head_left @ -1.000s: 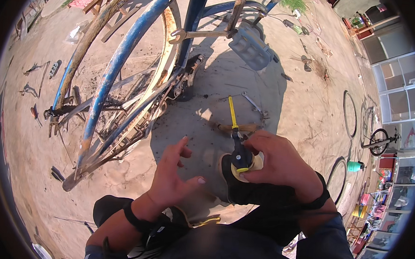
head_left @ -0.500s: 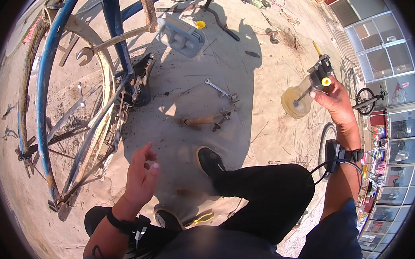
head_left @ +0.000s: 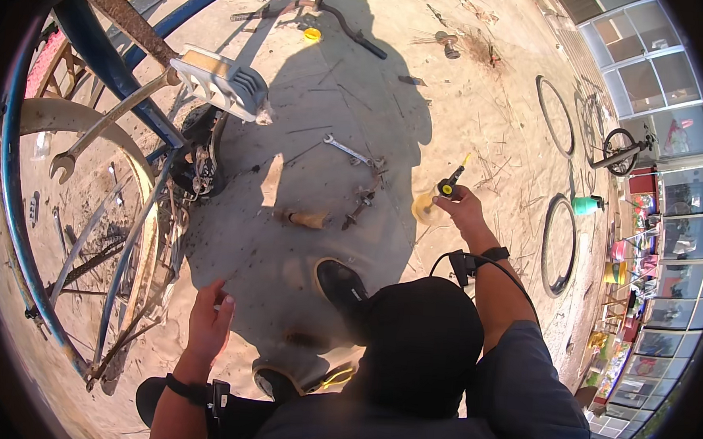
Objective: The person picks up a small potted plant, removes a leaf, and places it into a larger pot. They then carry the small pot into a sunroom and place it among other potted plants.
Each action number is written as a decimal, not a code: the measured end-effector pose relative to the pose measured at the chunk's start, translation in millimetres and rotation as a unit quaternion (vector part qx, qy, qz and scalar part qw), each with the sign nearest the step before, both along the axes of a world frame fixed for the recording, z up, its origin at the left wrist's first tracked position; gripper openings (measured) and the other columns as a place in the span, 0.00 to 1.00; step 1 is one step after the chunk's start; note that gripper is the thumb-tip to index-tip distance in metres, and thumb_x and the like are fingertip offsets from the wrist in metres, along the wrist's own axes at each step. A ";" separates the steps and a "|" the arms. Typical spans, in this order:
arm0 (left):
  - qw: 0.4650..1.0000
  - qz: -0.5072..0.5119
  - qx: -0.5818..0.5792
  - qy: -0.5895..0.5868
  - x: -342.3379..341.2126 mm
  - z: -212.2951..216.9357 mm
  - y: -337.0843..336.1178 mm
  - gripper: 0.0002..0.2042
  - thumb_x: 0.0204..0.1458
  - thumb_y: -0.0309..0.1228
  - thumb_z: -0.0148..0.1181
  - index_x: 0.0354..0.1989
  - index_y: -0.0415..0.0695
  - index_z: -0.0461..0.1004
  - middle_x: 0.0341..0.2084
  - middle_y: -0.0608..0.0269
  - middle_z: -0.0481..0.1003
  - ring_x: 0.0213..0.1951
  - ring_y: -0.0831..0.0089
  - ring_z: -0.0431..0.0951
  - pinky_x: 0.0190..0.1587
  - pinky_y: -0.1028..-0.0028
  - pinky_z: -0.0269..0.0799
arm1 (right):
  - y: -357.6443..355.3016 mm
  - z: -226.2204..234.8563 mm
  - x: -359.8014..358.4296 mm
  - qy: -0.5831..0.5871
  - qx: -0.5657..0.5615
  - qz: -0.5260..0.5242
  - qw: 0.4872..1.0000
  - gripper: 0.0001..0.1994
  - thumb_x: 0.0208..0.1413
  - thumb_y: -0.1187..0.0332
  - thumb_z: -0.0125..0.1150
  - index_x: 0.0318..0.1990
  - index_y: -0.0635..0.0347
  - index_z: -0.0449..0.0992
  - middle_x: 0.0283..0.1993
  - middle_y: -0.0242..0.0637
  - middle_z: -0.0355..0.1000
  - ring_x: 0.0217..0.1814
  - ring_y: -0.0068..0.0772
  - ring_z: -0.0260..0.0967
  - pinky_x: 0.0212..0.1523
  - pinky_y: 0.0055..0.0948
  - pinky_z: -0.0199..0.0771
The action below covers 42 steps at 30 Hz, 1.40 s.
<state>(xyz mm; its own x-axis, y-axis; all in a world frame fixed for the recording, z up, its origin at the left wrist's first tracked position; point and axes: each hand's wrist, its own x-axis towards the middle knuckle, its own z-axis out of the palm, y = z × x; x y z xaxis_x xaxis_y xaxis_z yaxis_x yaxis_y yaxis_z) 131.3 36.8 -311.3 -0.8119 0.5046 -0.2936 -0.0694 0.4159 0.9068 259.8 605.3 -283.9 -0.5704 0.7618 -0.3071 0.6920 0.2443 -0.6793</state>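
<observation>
Left hand (head_left: 209, 322) open, empty, over sandy ground (head_left: 485, 91) beside blue bike frame (head_left: 113, 56). Right hand (head_left: 465, 209) gripping small black-and-yellow tool (head_left: 449, 185), held out above the sand. Combination wrench (head_left: 346, 148) and scattered parts lie in shadow ahead. Loose tyres (head_left: 558, 245) right. Far right: glass shopfront (head_left: 653, 68), green bottle (head_left: 587, 205) near it.
</observation>
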 end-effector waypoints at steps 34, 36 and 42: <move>0.984 0.007 -0.126 -0.124 6.9 -30.6 -12.1 0.24 0.53 0.26 0.61 0.58 0.33 0.65 0.34 0.62 0.73 0.39 0.73 0.74 0.46 0.69 0.72 | -45.0 -104.5 6.7 -0.052 0.032 -0.048 0.997 0.45 0.34 0.55 0.80 0.60 0.69 0.66 0.43 0.50 0.76 0.46 0.45 0.76 0.47 0.36 0.77; 0.980 -0.017 -0.150 -0.126 4.9 -27.1 -3.6 0.23 0.53 0.25 0.60 0.58 0.33 0.66 0.33 0.62 0.73 0.36 0.74 0.73 0.44 0.70 0.71 | -42.6 -99.5 19.1 -0.063 0.037 -0.024 0.997 0.46 0.37 0.53 0.79 0.63 0.65 0.63 0.46 0.48 0.74 0.47 0.44 0.75 0.48 0.38 0.75; 0.987 -0.103 -0.107 -0.066 -1.6 -43.6 10.3 0.19 0.55 0.27 0.60 0.54 0.35 0.68 0.29 0.63 0.71 0.33 0.76 0.69 0.38 0.73 0.68 | -12.3 -61.6 63.2 -0.108 0.047 -0.005 0.993 0.45 0.40 0.53 0.77 0.64 0.63 0.62 0.50 0.52 0.74 0.51 0.47 0.75 0.51 0.39 0.74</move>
<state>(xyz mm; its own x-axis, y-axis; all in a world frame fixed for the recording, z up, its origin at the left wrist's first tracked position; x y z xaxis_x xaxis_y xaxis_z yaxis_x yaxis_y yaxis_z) 129.7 47.1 -354.8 -0.6469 0.5700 -0.5066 -0.0748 0.6137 0.7860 323.1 593.0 -345.5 -0.4911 0.7979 -0.3496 0.8219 0.2915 -0.4893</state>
